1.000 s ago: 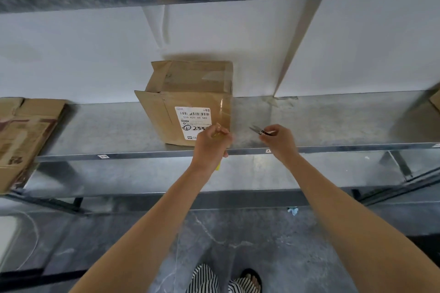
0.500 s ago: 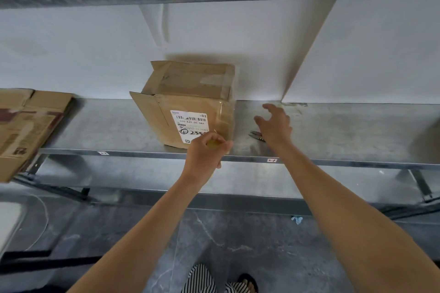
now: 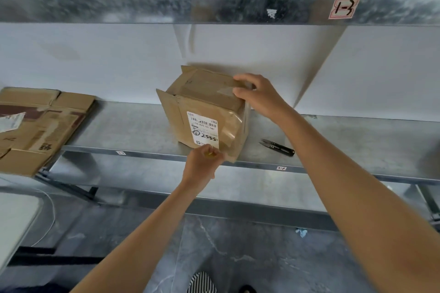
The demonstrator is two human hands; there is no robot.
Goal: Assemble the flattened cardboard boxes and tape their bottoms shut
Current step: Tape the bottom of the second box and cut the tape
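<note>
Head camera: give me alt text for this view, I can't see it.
A person's right hand rests on the top right edge of a brown cardboard box on a grey metal shelf, while the left hand pinches a small yellowish item at the box's lower front edge. Black snips lie right of the box; flattened brown cardboard lies left.

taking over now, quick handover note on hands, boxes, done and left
Left hand: pinches a small yellowish item, unidentifiable, at the lower front edge of the box.
Right hand: lies on the box's top right edge, no grip on a tool.
Done: box stands assembled on the metal shelf, clear tape across its upper face and front.
Snips lie on the shelf right of the box.
Left: flattened boxes at the shelf's left end, not yet assembled.
</note>
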